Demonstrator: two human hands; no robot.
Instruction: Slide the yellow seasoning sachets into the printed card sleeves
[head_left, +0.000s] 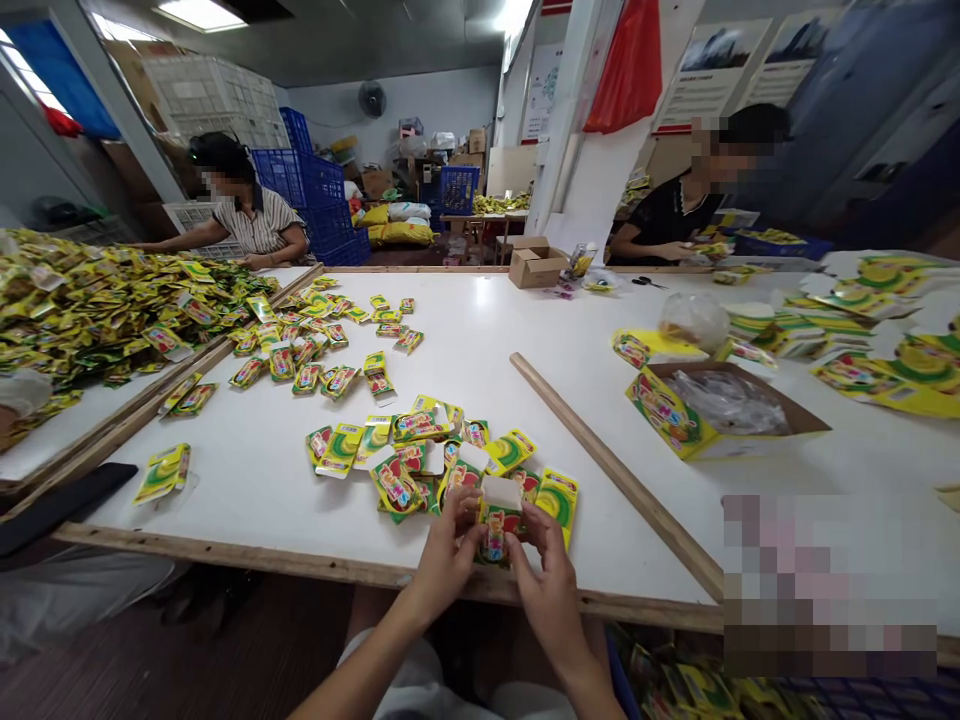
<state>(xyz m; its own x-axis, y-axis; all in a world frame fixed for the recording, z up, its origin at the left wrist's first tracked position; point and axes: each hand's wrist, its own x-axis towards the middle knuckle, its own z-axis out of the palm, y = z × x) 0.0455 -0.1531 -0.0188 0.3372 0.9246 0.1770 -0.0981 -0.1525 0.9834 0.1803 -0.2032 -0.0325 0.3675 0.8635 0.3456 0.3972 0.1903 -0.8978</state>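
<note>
Now your left hand [448,545] and right hand [547,565] both grip the small carton [496,532] by its sides, neither nearer: it sits squarely between them by the table's near edge [300,567], long axis pointing away from you, pale flap [501,491] up at the far end.
</note>
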